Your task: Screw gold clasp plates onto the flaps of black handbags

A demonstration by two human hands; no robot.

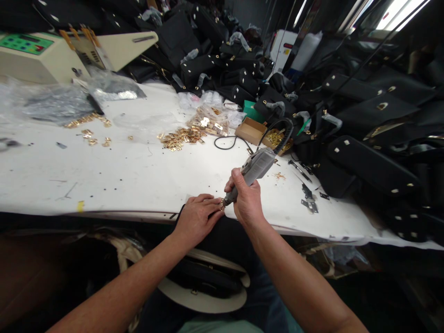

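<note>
Honestly, could skid toward nine o'clock into left hand (pixel 198 216) pinching small gold metal fitting (pixel 222 204), with slanted grey power tool (pixel 257 165) clamped in right hand (pixel 248 200).

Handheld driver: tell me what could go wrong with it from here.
The tip of the handheld driver could slip off the small gold fitting and jab the left hand, whose fingertips are right beside it. A slip might also scratch the black material beneath. And if the right hand swings the driver, its black cord, looped by the open box, could catch the small gold pieces and spill them.
</note>
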